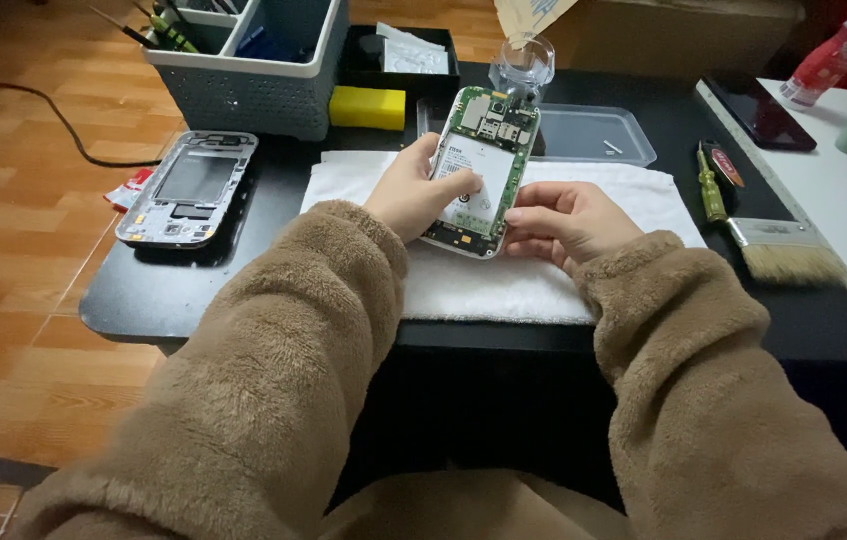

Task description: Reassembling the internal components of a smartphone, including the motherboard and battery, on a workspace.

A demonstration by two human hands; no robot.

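An opened phone (pixel 482 165) with a green circuit board and a white battery is held tilted above a white towel (pixel 504 285). My left hand (pixel 414 190) grips its left side, thumb lying across the battery. At the lower right corner of the phone my right hand (pixel 564 222) holds on with its fingertips. Both arms wear fluffy brown sleeves. The phone's grey middle frame (pixel 189 188) lies apart at the left end of the black table (pixel 194 300).
A grey tool basket (pixel 254 75), a yellow sponge (pixel 368 107), a clear plastic tray (pixel 594 135) and a clear cup (pixel 524 65) stand at the back. On the right lie a green screwdriver (pixel 711 185) and a brush (pixel 784 250). A white table (pixel 844 190) adjoins on the right.
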